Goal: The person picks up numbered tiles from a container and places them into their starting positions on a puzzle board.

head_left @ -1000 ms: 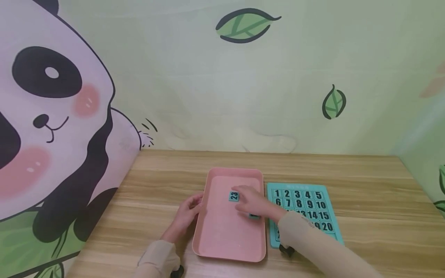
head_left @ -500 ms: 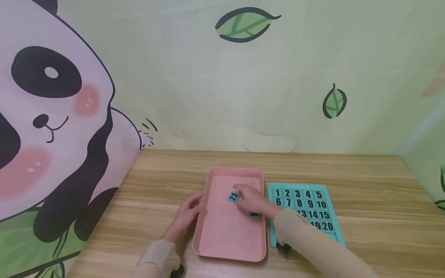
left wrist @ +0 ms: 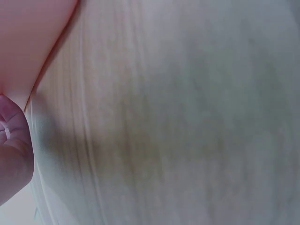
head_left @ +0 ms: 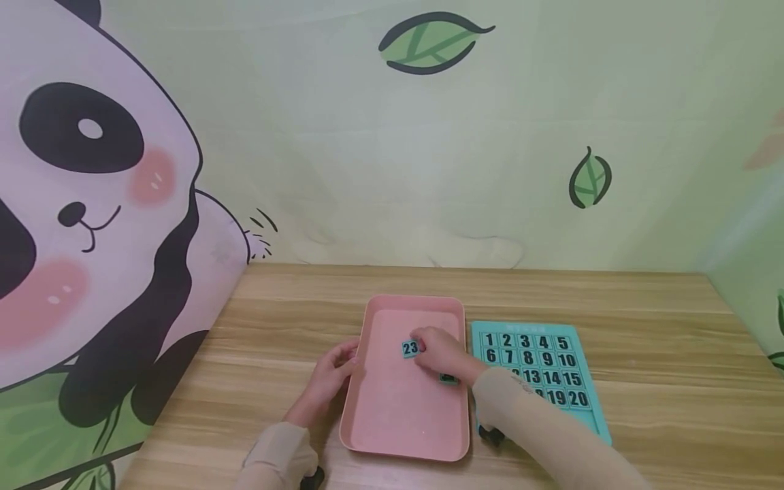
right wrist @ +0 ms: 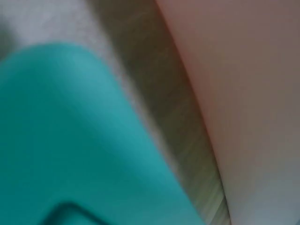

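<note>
My right hand [head_left: 442,350] is over the pink tray [head_left: 398,422] and pinches a small teal number tile marked 23 [head_left: 410,348] between thumb and fingers, the digits reading upright in the head view. A second tile [head_left: 449,378] lies in the tray below that hand, partly covered by it. On the tray's left side, my left hand [head_left: 327,374] holds the edge, thumb at the rim. The left wrist view shows a bit of this hand [left wrist: 14,145] beside the tray wall [left wrist: 33,37]. Neither the right hand nor its tile appears in the right wrist view.
Right of the tray lies a teal number board [head_left: 584,347] with rows of black numbers, its lower left hidden by my right sleeve [head_left: 539,422]. Both stand on a wood-grain table [head_left: 667,381]. Behind rises a green wall cloth [head_left: 318,136] printed with a panda and leaves.
The 23 tile has turned from lying sideways to reading upright as the right fingers closed around it. The right forearm has shifted slightly left. My left hand and the tray have stayed put.
</note>
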`<action>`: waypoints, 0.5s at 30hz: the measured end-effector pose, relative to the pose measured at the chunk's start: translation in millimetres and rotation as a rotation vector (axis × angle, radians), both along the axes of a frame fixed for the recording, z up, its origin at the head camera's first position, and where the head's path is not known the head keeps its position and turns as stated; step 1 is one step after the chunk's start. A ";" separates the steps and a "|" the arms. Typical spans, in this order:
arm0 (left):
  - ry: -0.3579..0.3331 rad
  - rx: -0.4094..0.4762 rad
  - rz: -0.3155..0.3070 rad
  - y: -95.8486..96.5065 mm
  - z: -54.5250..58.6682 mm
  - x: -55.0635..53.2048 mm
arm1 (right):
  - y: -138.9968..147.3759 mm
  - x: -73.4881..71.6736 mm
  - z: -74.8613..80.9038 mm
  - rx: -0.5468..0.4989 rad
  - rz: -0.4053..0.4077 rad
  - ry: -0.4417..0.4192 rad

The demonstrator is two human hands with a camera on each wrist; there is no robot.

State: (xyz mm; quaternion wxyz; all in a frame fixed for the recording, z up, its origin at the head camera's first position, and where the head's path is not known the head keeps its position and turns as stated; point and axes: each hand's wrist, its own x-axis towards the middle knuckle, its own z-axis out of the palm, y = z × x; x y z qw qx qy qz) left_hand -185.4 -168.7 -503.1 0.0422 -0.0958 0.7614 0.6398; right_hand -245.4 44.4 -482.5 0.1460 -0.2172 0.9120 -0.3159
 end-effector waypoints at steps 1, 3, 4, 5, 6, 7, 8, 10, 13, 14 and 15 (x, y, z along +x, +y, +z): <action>-0.003 0.006 0.003 0.2 0.1 -0.1 | -0.4 -0.3 -0.4 0.002 -0.008 0.000; 0.002 0.003 0.001 0.3 0.2 -0.2 | -0.5 -0.9 -1.5 0.006 -0.023 0.001; 0.005 0.001 -0.002 0.3 0.0 -0.2 | -0.5 -1.2 -2.4 0.008 -0.030 0.002; 0.002 0.004 0.002 0.2 0.2 -0.3 | -0.4 -1.5 -2.9 0.009 -0.037 0.004; 0.007 -0.003 -0.001 0.1 0.0 -0.2 | -0.2 -1.5 -3.2 0.010 -0.042 0.006; 0.011 -0.007 -0.003 0.0 0.1 0.0 | 0.1 -1.5 -3.5 0.011 -0.047 0.009; 0.016 -0.015 -0.005 -0.1 0.1 0.2 | 0.3 -1.4 -3.6 0.011 -0.052 0.012; 0.017 -0.021 -0.004 0.0 0.4 0.6 | 0.8 -1.2 -3.0 0.011 -0.054 0.024; 0.019 -0.025 -0.006 0.3 1.0 1.5 | 1.5 -0.3 0.1 0.002 -0.057 0.040; 0.015 -0.019 -0.003 0.4 1.4 1.7 | 1.8 0.1 1.6 -0.003 -0.058 0.044; 0.011 -0.014 0.000 0.4 1.5 1.7 | 2.3 0.7 3.4 -0.004 -0.058 0.049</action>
